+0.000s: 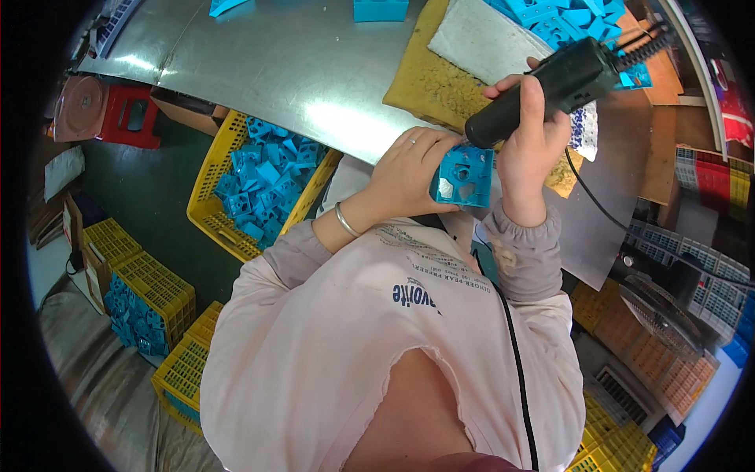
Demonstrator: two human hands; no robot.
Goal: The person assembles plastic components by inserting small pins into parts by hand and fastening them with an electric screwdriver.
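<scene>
My left hand (414,169) is closed on a blue plastic box-shaped part (475,191), its open side with inner round bosses facing up toward me. Wrapped in my right hand (535,141) is a black electric screwdriver (543,92), tilted so its narrower end points down and left at the part. That end meets the upper edge of the part by my left fingers; whether it touches cannot be told, and its tip is hidden. A coiled cord (646,49) leaves the tool's upper end.
Yellow cloth (417,82) and a white pad (480,39) lie on the metal table (259,63). Blue parts (562,20) are heaped at the far right. A yellow crate (206,182) of blue parts stands left of me. A fan (661,311) is at right; a black cable (598,193) hangs nearby.
</scene>
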